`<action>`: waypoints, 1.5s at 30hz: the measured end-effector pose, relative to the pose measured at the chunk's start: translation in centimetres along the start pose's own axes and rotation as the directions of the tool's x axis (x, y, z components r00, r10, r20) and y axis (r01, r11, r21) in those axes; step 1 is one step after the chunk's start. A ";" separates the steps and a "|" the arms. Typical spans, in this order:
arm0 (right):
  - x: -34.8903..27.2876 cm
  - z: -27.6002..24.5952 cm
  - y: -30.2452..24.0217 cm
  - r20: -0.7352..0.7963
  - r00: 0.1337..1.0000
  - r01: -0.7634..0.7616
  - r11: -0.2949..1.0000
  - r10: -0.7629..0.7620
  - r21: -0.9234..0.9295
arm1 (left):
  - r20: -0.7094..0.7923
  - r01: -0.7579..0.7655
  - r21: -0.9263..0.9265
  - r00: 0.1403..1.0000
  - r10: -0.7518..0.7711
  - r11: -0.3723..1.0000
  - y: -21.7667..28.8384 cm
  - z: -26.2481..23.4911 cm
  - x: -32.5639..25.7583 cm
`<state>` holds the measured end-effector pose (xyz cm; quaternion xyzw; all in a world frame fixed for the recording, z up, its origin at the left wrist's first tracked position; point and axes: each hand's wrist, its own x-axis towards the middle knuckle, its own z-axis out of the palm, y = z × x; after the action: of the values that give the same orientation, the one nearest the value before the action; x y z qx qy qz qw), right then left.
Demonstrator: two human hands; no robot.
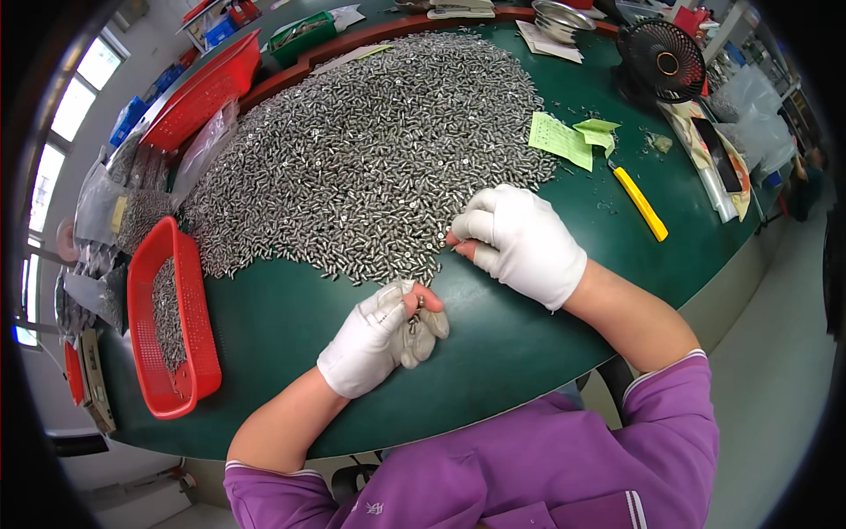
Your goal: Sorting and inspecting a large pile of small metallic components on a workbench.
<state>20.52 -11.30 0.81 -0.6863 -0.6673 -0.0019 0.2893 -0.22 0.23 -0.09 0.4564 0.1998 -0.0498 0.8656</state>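
Observation:
A broad heap of small silver metal screws (370,150) covers the far middle of the green table (493,335). My left hand (379,335), in a white glove with bare fingertips, is curled just in front of the heap. A few of the screws show between its thumb and fingers. To the right, my right hand (520,242), gloved the same way, reaches to the heap's near right edge. Its bare thumb and fingertip are pinched close together beside the screws; whatever lies between them is too small to make out.
At left stands a red plastic basket (211,353) partly filled with screws; another red basket (207,93) leans behind it. Right of the heap lie green paper slips (564,141), a yellow-handled cutter (641,203), a black fan (661,60) and a phone (716,154). A metal bowl (564,16) sits far back.

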 end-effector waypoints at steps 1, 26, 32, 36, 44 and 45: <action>0.0 0.0 0.0 0.000 1.000 -0.001 1.000 0.001 -0.002 | 0.000 -0.023 -0.002 1.000 0.023 1.000 0.1 0.2 0.0; 0.1 -0.9 0.4 0.213 0.977 0.012 0.985 0.026 -0.174 | -0.008 -0.019 -0.050 1.000 0.018 0.999 0.1 0.1 0.1; -0.1 -0.4 -0.3 0.172 0.980 0.120 0.988 -0.102 -0.094 | -0.022 -0.006 -0.041 1.000 0.005 0.999 -0.1 0.2 0.1; -0.3 0.4 -1.1 0.067 0.976 0.179 0.934 -0.209 0.308 | -0.013 -0.027 0.005 1.000 0.027 1.000 -0.2 0.1 0.2; -0.1 1.0 -1.2 0.098 0.967 0.164 0.869 -0.235 0.468 | -0.089 0.074 0.050 0.994 -0.069 0.996 0.5 0.8 0.0; -0.1 0.9 -1.2 0.097 0.967 0.164 0.869 -0.235 0.467 | -0.088 0.074 0.051 0.994 -0.069 0.996 0.3 0.7 0.1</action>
<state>19.07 -11.06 0.47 -0.5248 -0.7362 0.1764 0.3892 0.13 -0.14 0.49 0.4741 0.2518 -0.0665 0.8411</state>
